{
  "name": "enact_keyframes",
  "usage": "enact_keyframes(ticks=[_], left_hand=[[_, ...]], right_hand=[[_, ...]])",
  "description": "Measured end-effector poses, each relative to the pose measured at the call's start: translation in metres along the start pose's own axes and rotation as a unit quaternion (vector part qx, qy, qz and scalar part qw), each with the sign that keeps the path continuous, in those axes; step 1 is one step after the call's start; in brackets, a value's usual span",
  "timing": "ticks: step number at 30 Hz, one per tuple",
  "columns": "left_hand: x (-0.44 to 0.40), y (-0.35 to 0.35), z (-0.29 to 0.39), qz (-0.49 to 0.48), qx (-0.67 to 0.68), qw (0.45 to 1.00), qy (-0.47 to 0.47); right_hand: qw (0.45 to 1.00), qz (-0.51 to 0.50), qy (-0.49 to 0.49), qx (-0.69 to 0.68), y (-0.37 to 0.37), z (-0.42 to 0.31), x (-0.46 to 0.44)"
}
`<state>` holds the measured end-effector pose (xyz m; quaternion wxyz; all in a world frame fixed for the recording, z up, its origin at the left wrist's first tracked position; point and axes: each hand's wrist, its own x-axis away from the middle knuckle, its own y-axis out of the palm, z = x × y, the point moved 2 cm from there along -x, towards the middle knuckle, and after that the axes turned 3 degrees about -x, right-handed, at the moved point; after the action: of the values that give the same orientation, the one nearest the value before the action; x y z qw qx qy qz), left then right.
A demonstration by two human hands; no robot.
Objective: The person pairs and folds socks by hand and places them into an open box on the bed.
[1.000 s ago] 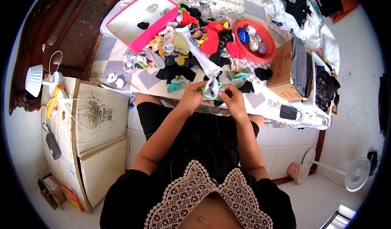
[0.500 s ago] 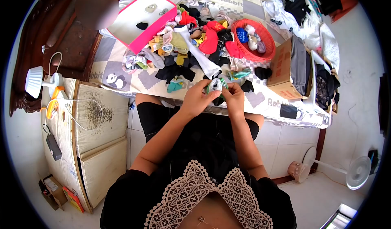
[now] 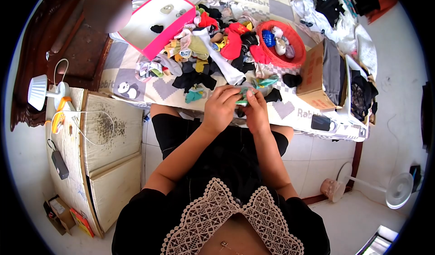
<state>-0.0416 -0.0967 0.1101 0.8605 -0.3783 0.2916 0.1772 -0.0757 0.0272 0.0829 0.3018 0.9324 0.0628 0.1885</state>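
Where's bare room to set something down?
Near left: bedspread around the panda print, between pale socks, teal sock and its near edge. Smaller: heart print between black sock and cardboard box. Inside pink box: mostly bare floor. Crowded: centre, sock pile through to red basket; left hand and right hand, holding a green sock, occupy the near middle.

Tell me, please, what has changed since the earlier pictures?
The left hand has moved rightward, closer to the right hand, and its fingers now cover more of the small green cloth both hold. The cloth's pale opening no longer shows. Nothing was visibly let go. The red basket, pink-sided box and clothing pile stayed in place.
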Motion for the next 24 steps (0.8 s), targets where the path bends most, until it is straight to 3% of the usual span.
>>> enact_keyframes(ticks=[2,7,9,10,12,15,18,20,21,24], left_hand=[[-0.001,0.002,0.005,-0.003,0.021,0.999,0.041],[0.003,-0.002,-0.001,-0.038,0.081,0.996,-0.018],[0.003,-0.002,-0.007,-0.066,0.085,0.988,-0.11],[0.003,0.0,-0.007,-0.066,0.085,0.988,-0.11],[0.005,0.003,-0.01,0.031,0.129,0.978,-0.158],[0.003,0.01,-0.017,0.063,0.184,0.961,-0.199],[0.004,0.009,-0.024,0.0,0.177,0.948,-0.266],[0.005,0.01,-0.023,-0.001,0.162,0.958,-0.237],[0.005,0.01,-0.021,-0.001,0.145,0.968,-0.206],[0.006,0.012,-0.014,0.012,0.167,0.963,-0.213]], right_hand=[[1.0,0.023,0.007,0.008,-0.007,0.0,-0.005],[0.994,0.008,-0.044,0.099,-0.011,-0.005,-0.003],[0.989,-0.016,-0.063,0.136,-0.012,-0.004,-0.001],[0.986,-0.037,-0.062,0.149,-0.015,-0.001,-0.002],[0.983,-0.059,-0.061,0.161,-0.014,0.001,-0.003],[0.987,-0.072,-0.037,0.136,-0.007,-0.002,0.0],[0.98,-0.125,-0.056,0.147,0.001,-0.003,0.007],[0.943,-0.11,-0.166,0.268,0.008,-0.001,0.011],[0.928,-0.086,-0.155,0.327,0.001,0.004,0.005],[0.924,-0.044,-0.18,0.334,-0.01,0.011,0.0]])
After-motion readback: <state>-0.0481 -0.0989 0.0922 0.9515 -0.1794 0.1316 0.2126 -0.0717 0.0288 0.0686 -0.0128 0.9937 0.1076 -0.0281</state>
